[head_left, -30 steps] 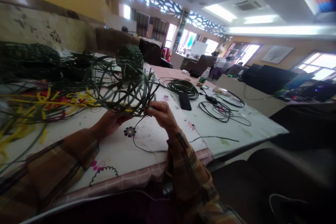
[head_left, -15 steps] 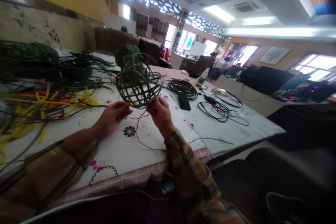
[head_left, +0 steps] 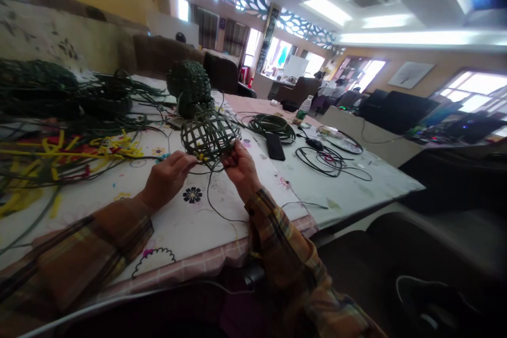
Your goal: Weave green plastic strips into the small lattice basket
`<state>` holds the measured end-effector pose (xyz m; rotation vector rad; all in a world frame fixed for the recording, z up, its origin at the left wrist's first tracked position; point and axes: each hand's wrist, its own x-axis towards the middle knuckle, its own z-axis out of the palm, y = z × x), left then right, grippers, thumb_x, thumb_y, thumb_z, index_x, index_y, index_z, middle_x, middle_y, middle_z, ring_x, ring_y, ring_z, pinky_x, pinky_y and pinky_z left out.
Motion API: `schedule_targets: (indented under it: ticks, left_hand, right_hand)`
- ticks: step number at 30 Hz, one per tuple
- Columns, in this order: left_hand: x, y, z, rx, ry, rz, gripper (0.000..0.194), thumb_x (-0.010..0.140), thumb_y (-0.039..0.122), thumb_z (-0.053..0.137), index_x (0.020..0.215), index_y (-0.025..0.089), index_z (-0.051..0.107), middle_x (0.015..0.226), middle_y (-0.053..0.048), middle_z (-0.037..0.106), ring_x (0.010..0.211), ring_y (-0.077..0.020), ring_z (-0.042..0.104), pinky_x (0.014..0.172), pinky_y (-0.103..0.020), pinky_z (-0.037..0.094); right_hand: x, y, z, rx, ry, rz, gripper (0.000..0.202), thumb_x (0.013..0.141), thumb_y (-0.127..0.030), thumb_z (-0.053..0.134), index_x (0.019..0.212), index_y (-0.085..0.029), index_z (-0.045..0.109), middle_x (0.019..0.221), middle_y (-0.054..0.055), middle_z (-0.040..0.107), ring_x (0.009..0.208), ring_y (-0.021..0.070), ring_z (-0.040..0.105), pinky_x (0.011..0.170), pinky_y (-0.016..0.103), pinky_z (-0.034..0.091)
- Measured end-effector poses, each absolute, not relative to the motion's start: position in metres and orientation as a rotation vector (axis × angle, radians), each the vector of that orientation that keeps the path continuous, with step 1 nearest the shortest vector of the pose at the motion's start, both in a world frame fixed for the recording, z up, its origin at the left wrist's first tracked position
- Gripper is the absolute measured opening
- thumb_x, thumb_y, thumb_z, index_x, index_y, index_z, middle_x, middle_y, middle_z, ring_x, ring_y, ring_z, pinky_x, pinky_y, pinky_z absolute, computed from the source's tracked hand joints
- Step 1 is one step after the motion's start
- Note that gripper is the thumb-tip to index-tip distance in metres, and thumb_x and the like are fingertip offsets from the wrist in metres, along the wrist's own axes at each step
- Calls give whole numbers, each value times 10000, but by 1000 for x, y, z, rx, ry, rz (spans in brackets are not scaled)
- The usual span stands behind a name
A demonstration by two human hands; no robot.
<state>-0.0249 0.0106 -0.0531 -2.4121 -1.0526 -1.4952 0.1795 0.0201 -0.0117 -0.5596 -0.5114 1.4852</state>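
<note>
A round, open-weave basket of dark green strips is held up between my hands over the table. My left hand is closed in a pinch at its lower left edge, beside a bit of yellow on the weave. On the lower right side, my right hand has its fingers closed on the basket's rim strips. A thin dark strand hangs from near my right hand and curves across the tablecloth. Behind the basket stands a tightly woven dark green piece.
Yellow strips and heaped green strips lie at left. To the right are a coil of green strip, a black phone, a bottle, a computer mouse and a loose cable coil. The table's front edge is close.
The basket has tilted and come lower, so the woven piece behind it shows more clearly. My left hand has turned slightly and stays at the basket's edge. The view has shifted a little.
</note>
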Motion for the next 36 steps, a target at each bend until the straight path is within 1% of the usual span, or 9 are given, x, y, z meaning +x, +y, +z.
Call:
schedule_targets:
  ticks: [5,9,16,22,26,29,32,34,36]
  left_hand:
    - [-33,12,-48,-2401,-1032,-1315,257,1048,340,560,1008,286,807,989,-67,792,840,-212,730,646,-302,494]
    - [-35,12,-46,-2416,-1055,-1232,263,1020,273,562,1058,305,820,1029,-81,791,817,-221,721,604,-316,464]
    - [-25,15,-55,-2429,-1192,-1522,223,1009,398,601,1050,228,739,958,-74,755,820,-225,715,735,-315,530]
    - [-27,19,-58,-2555,-1243,-1543,250,966,441,627,935,257,792,898,-66,780,814,-251,729,739,-334,506]
    - [-25,17,-55,-2683,-1367,-1579,228,889,458,687,903,266,807,902,-56,799,788,-261,718,756,-359,508]
    - [-22,13,-54,-2754,-1472,-1658,188,839,459,716,866,286,785,803,-23,773,699,-251,670,709,-374,488]
    - [-20,12,-55,-2746,-1500,-1766,122,801,444,719,822,325,735,622,13,656,577,-227,574,610,-366,426]
    - [-18,12,-57,-2724,-1470,-1816,91,778,412,723,809,328,706,606,16,626,568,-220,545,598,-364,414]
    - [-17,12,-58,-2711,-1435,-1793,84,787,378,707,829,306,694,653,11,642,589,-210,542,610,-357,427]
  right_hand:
    - [180,21,-14,-597,-579,1460,361,1060,-272,576,725,-219,452,484,-128,256,426,70,159,436,188,249]
    - [180,21,-14,-586,-527,1449,388,1070,-237,540,706,-219,409,480,-124,269,421,66,175,437,185,256]
    - [175,17,-14,-583,-573,1426,381,1037,-263,620,707,-217,433,481,-128,279,415,58,185,421,180,257]
    - [173,17,-13,-640,-547,1423,365,1041,-243,610,707,-209,469,462,-132,272,401,53,188,406,171,263]
    - [173,18,-13,-643,-526,1428,372,1053,-215,566,698,-213,453,456,-129,256,395,58,177,396,173,249]
    - [172,18,-13,-649,-537,1437,372,1049,-237,585,699,-212,458,456,-133,239,396,56,160,392,172,244]
    - [172,17,-12,-654,-553,1443,392,1028,-278,642,696,-216,444,466,-140,223,401,51,145,392,173,234]
    - [172,17,-12,-651,-573,1431,414,1022,-291,656,687,-219,423,474,-140,226,403,48,148,392,174,233]
    - [174,18,-12,-647,-595,1404,424,1018,-293,662,682,-219,414,480,-137,242,401,45,162,393,173,239]
